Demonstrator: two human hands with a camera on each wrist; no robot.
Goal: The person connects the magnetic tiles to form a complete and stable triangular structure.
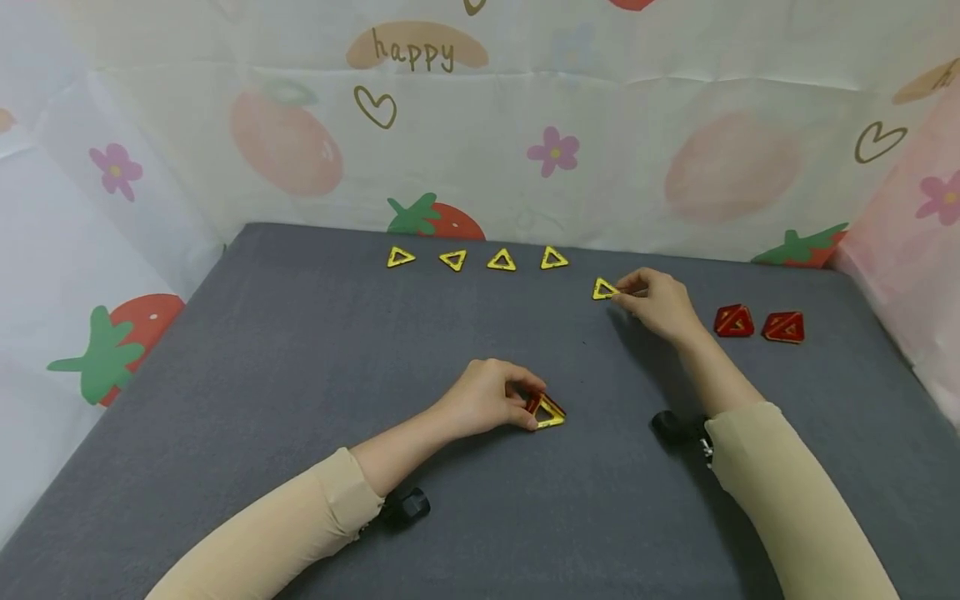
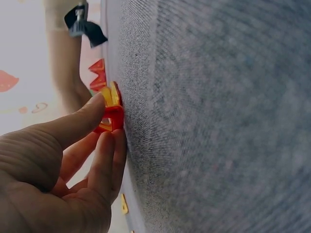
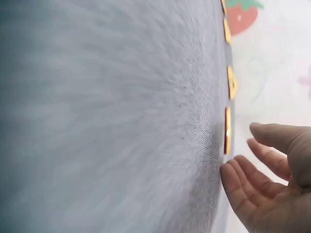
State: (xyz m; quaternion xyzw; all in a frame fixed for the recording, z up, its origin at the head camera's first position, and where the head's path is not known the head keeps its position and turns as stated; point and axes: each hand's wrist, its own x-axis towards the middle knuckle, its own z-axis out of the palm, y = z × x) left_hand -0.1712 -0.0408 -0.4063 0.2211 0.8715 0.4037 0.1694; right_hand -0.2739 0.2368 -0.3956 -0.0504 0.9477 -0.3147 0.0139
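My left hand (image 1: 491, 398) pinches a red and yellow triangular piece (image 1: 547, 412) between thumb and fingers, low on the table. In the left wrist view, the red part (image 2: 114, 116) of this piece shows between the thumb and fingertips, with yellow beside it. Toward the back, my right hand (image 1: 658, 302) has its fingertips right at the corner of a yellow triangle frame (image 1: 603, 289). The right wrist view shows a gap between that hand's thumb (image 3: 272, 135) and its loosely bent fingers (image 3: 243, 182), with the triangle's thin edge (image 3: 227, 131) just beyond them.
Several yellow triangle frames (image 1: 502, 260) lie in a row along the back edge of the grey table (image 1: 285, 350). To the right of my right hand sit two red triangular pieces (image 1: 783, 327). A printed cloth (image 1: 480, 150) hangs behind the table.
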